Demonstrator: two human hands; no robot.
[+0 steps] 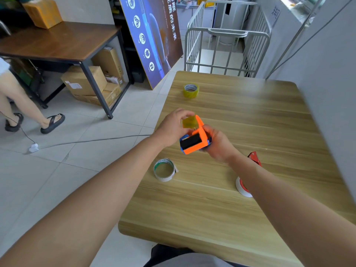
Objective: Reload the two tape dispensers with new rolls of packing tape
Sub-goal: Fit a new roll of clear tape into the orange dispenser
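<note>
Above the wooden table point(250, 116) I hold an orange and blue tape dispenser point(196, 139) with a black roller. My right hand point(217, 145) grips its body from the right. My left hand point(173, 126) pinches a yellowish strip of tape point(189, 121) at the dispenser's top. A full yellow tape roll point(190, 90) stands at the table's far side. An empty white cardboard core point(164, 169) lies near the left edge. A red dispenser point(255, 158) with a white-rimmed roll point(241, 186) lies partly hidden behind my right forearm.
A dark wooden desk point(63, 41) with cardboard boxes point(90, 81) under it stands at left. A person's legs in black sandals point(52, 123) are at far left, near a floor cable point(86, 140). A poster board point(154, 39) and a metal cage cart point(227, 49) stand behind the table.
</note>
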